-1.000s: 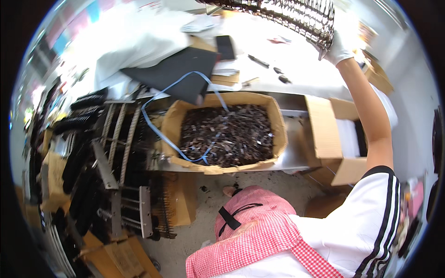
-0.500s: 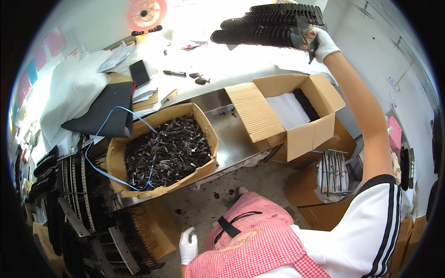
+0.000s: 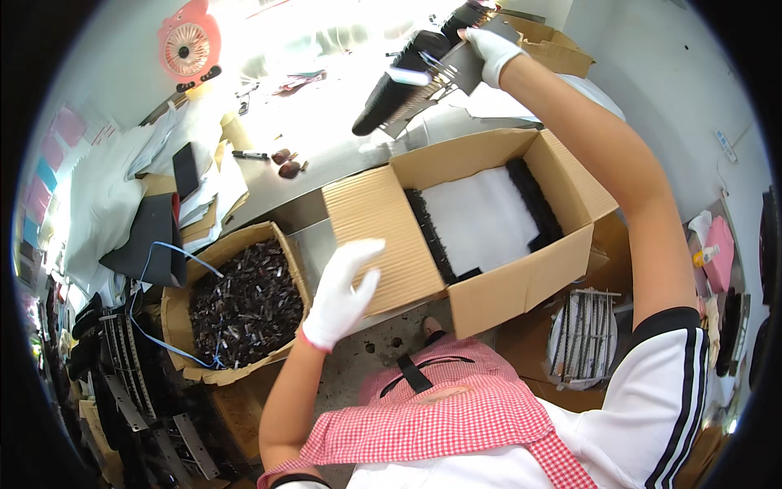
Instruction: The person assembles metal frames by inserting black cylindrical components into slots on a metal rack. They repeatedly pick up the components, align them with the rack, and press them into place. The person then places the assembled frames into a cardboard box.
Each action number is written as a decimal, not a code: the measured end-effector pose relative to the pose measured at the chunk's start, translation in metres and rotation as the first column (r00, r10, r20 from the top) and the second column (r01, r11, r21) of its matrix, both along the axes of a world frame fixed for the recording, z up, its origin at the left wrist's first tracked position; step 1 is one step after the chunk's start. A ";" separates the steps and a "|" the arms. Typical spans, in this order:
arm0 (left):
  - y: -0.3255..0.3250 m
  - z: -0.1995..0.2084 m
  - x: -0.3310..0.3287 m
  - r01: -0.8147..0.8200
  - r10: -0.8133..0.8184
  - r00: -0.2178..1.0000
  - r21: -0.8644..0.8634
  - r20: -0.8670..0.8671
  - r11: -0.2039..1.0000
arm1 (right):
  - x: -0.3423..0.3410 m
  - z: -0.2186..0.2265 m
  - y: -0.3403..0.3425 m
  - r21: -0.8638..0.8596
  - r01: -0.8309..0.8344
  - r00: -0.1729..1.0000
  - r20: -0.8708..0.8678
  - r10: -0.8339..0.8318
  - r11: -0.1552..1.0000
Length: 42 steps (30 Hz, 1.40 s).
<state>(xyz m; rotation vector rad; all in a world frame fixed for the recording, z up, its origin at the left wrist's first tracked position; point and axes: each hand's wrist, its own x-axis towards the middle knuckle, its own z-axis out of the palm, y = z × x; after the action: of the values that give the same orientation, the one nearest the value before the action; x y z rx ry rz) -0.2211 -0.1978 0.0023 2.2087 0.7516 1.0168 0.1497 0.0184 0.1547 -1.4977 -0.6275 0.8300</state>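
Observation:
My right hand, in a white glove, is stretched out over the far part of the table. It grips the metal end plate of a rack lined with rows of thin black pieces, and the rack hangs tilted. Below it stands an open cardboard box. Inside the box lies a white sheet, with black pieces along two sides. My left hand, also gloved, is raised beside the box's left flap, fingers apart and holding nothing.
A cut-down carton of small dark scraps stands left, with a blue strap looped over it. Papers, a phone, sunglasses and a pink fan lie or stand beyond. Black racks crowd the lower left.
The rack in my right hand has come left and tilted down. My left hand has risen from beside my apron to the box flap. The view has shifted closer to the box.

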 end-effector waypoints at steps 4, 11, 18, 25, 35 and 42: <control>0.083 0.034 0.101 -0.102 0.086 0.987 0.118 0.133 0.988 | 0.031 -0.006 0.073 0.296 -0.258 0.839 -0.403 0.365 0.920; 0.187 0.097 0.181 -0.271 0.302 0.929 -0.162 0.213 0.949 | 0.012 -0.019 0.135 0.482 -0.329 0.745 -0.396 0.537 0.812; 0.245 0.143 0.211 0.249 0.090 0.786 -0.447 0.611 0.860 | -0.020 0.021 0.082 0.321 -0.305 0.795 -0.433 0.425 0.897; 0.234 0.124 0.220 -0.427 0.535 0.768 -0.342 0.352 0.837 | -0.014 0.021 0.060 0.338 -0.339 0.756 -0.458 0.468 0.878; 0.293 0.140 0.216 0.197 0.385 0.640 -0.626 0.665 0.755 | -0.020 0.026 0.051 0.301 -0.444 0.710 -0.457 0.536 0.844; 0.302 0.153 0.197 0.329 0.403 0.566 -0.645 0.719 0.690 | 0.057 0.029 0.028 0.024 -0.396 0.840 0.412 0.352 0.918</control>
<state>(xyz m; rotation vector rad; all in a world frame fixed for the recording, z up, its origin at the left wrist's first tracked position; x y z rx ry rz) -0.0241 0.1043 0.1554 0.8023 0.5756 1.3116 0.2066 0.0466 0.1837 -1.4750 -1.2885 0.7680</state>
